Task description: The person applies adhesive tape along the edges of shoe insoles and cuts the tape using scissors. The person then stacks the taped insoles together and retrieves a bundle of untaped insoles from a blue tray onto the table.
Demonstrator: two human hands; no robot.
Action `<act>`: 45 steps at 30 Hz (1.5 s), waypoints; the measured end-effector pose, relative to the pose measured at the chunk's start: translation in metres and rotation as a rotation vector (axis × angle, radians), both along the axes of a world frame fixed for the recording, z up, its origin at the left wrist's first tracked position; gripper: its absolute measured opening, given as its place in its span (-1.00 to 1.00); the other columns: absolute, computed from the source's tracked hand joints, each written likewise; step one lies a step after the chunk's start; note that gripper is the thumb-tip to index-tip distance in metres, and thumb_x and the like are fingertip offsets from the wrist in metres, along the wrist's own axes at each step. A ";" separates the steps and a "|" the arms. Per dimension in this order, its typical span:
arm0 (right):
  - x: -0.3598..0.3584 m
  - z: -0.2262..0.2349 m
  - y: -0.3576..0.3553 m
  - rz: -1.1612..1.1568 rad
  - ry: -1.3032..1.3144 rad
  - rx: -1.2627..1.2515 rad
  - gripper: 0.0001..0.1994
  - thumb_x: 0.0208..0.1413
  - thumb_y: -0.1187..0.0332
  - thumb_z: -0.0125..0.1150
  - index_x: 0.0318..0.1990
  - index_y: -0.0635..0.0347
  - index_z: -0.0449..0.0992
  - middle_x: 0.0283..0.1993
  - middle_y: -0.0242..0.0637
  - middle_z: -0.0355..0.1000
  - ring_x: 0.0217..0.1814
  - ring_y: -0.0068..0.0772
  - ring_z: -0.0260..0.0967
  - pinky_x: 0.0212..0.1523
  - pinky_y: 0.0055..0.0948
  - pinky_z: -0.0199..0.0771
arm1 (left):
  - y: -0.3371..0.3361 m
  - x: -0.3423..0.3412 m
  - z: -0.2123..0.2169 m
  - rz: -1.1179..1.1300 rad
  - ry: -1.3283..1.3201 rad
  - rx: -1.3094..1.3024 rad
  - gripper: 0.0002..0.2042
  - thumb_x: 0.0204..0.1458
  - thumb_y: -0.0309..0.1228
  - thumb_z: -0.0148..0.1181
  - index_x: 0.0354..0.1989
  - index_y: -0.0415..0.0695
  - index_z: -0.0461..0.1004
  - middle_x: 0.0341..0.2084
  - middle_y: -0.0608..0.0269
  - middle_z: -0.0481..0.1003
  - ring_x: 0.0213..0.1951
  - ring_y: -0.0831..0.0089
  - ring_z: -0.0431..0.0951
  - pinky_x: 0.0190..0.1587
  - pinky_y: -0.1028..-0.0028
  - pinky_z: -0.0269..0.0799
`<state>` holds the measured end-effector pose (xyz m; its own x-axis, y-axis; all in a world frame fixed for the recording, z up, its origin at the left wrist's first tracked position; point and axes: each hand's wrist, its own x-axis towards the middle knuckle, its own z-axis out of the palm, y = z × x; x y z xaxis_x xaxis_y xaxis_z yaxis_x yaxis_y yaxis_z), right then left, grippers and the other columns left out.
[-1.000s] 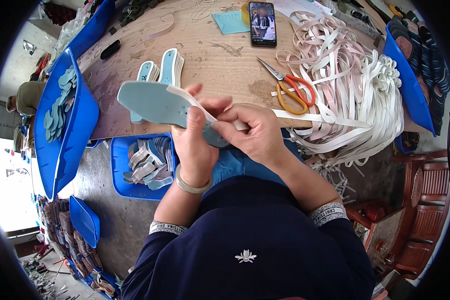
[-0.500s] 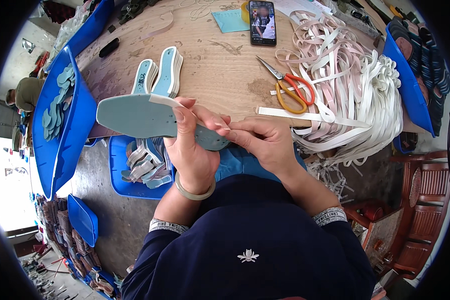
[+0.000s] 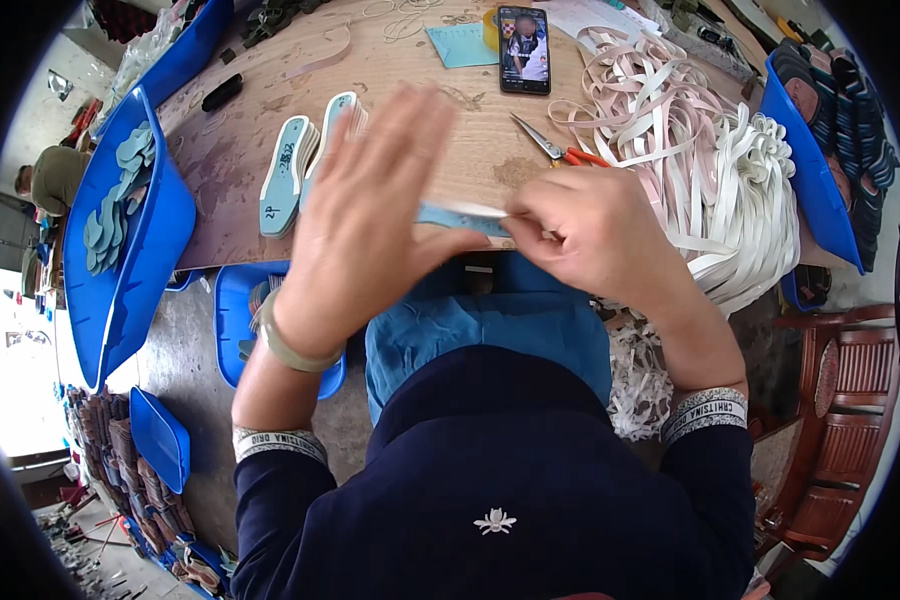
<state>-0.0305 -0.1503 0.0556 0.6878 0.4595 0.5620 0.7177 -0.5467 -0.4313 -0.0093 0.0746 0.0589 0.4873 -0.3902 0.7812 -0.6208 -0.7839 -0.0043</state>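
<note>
My left hand (image 3: 370, 200) is raised over the table with its fingers stretched out and smeared by motion. It hides part of the bench behind it. My right hand (image 3: 590, 230) is closed in a pinch on the end of a light blue shoe insole (image 3: 458, 220) with a white strip (image 3: 475, 208) along its edge. Most of that insole is hidden behind my left hand. Beyond my right hand lie scissors (image 3: 542, 138), their orange handles partly covered. Two stacks of blue insoles with white edging (image 3: 286, 180) stand on the table by my left hand.
A heap of white and pinkish strips (image 3: 690, 160) covers the table's right side. A phone (image 3: 524, 50) stands at the back by a roll of tape (image 3: 491, 28). Blue bins hold insoles (image 3: 120, 200) at left and dark footwear parts (image 3: 840, 120) at right. A wooden chair (image 3: 850, 400) is at right.
My left hand has let go of the insole, opened and risen away from me. My right hand has moved slightly right and up. The insole has shifted, now mostly hidden.
</note>
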 end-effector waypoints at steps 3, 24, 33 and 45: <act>0.002 0.022 0.010 0.139 -0.181 -0.208 -0.95 0.02 0.61 0.27 -0.39 0.27 0.59 -0.55 -0.43 0.44 -0.66 -0.72 0.11 -0.63 -0.69 0.05 | -0.014 -0.003 0.000 -0.327 0.394 0.304 -0.57 0.07 -0.38 0.33 0.09 -0.28 0.42 -0.09 0.01 0.58 -0.11 0.22 0.61 -0.06 0.38 0.52; -0.005 -0.052 0.029 0.115 0.572 1.299 -0.80 0.18 0.57 0.20 -0.05 0.24 0.49 -0.55 -0.43 0.40 -0.62 -0.70 0.22 -0.57 -0.75 0.21 | -0.051 -0.025 -0.049 -0.784 1.373 -1.162 -0.77 0.35 -0.26 -0.02 -0.15 -0.20 0.34 -0.57 0.16 0.47 -0.59 0.47 0.46 -0.50 0.56 0.42; -0.010 -0.045 0.035 -0.030 0.477 1.064 -0.84 0.21 0.54 0.19 -0.08 0.31 0.53 -0.54 -0.44 0.41 -0.60 -0.70 0.24 -0.58 -0.71 0.24 | -0.057 -0.028 -0.068 -0.855 1.174 -1.361 -0.78 0.35 -0.28 -0.05 -0.12 -0.22 0.30 -0.42 0.09 0.48 -0.44 0.41 0.51 -0.34 0.52 0.49; -0.014 -0.074 0.045 -0.227 -0.084 0.467 -0.89 0.08 0.55 0.29 -0.22 0.29 0.62 -0.52 -0.38 0.45 -0.60 -0.56 0.22 -0.57 -0.57 0.21 | -0.069 -0.032 -0.061 -0.664 0.901 -1.605 -0.75 0.35 -0.28 -0.04 -0.03 -0.25 0.28 -0.22 -0.05 0.56 -0.17 0.25 0.59 -0.05 0.43 0.49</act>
